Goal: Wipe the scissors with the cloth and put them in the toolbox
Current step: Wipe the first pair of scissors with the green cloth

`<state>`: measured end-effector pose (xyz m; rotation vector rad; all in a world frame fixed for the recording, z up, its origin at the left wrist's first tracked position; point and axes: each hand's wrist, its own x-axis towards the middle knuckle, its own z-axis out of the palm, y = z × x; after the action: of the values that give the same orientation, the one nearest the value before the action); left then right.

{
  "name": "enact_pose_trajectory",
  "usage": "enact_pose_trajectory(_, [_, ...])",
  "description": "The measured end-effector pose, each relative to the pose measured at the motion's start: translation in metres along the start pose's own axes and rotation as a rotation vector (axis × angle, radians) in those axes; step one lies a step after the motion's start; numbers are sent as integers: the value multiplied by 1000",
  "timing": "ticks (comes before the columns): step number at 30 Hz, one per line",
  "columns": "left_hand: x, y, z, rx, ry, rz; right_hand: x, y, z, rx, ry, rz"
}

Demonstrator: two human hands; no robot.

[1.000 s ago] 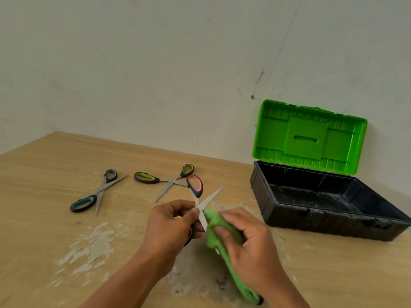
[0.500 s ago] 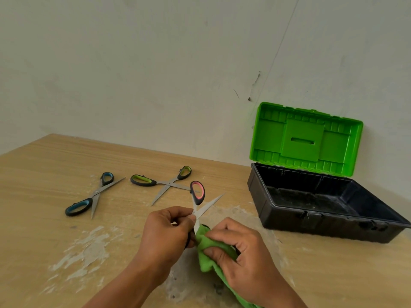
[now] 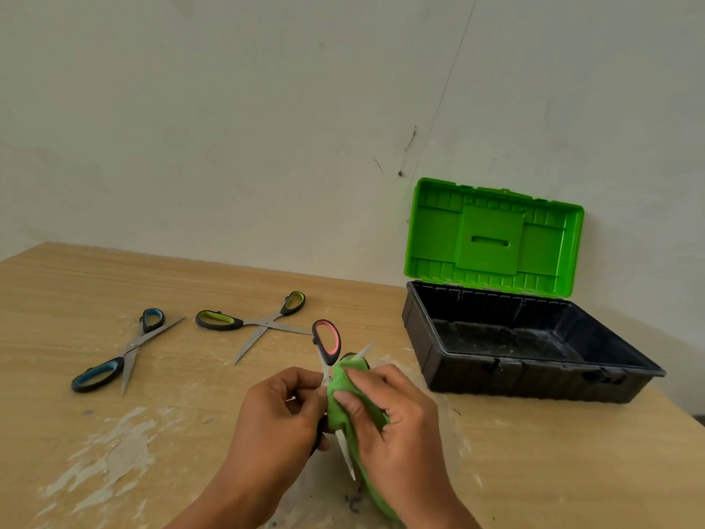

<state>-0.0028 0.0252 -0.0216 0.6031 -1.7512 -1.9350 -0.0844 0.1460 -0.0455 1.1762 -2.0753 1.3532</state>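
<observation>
Nearest to us, both hands are busy just above the worktop. The left hand is closed on the pink-handled scissors, fingers curled round the lower part, so one pink-lined loop sticks up above the knuckles. The right hand is clamped on the green cloth, thumb pressing it against the blades. The scissors are splayed open: one blade tip pokes out above the cloth, pointing up and right, and the other comes out below it, pointing down toward us. The tail of the cloth hangs under the right wrist toward the worktop. Beneath the hands the wood is scuffed, with pale, flaky patches spreading off to the left.

Further back on the left, two more pairs lie flat on the worktop, both open. The blue-handled scissors are furthest left, and the green-handled scissors lie just beside them to the right, one blade tip reaching toward the raised pink loop.

Over on the right, well apart from the hands, the toolbox stands open. Its black tray looks empty apart from pale dusty smears on the bottom. The bright green lid stands upright behind it, close to the pale wall.
</observation>
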Motion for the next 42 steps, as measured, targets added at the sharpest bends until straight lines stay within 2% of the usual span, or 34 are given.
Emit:
enact_pose_trajectory(6, [-6, 3, 5, 34, -31, 35, 11, 9, -9, -70, 117, -6])
enact_pose_trajectory(11, [-7, 2, 2, 35, -32, 42, 6, 4, -8, 1, 10, -51])
enact_pose_trajectory(15, [-8, 0, 6, 53, -53, 41, 16, 19, -14, -41, 154, 28])
enact_pose_trajectory(20, [-8, 3, 3, 29, -45, 21, 5, 5, -8, -6, -3, -57])
enact_pose_trajectory(24, [-8, 3, 4, 34, -64, 18, 16, 19, -9, -67, 156, 36])
enact_pose_trajectory(25, [-9, 3, 5, 34, -68, 16, 15, 18, -9, -63, 150, 33])
enact_pose_trajectory(28, [-8, 3, 3, 11, -59, 8, 4, 6, -6, -8, -4, -26])
enact_pose_trajectory(29, [-7, 3, 3, 14, -54, 7, 5, 7, -5, -7, -13, -30])
enact_pose_trajectory(33, [-7, 0, 2, 72, -71, 15, 16, 22, -7, -48, 159, 44])
enact_pose_trajectory(37, [-7, -1, 0, 70, -62, 13, 4, 11, -5, 14, 12, -3])
enact_pose_trajectory(42, [-7, -3, 2, 96, -73, 23, 15, 24, -8, -46, 174, 57])
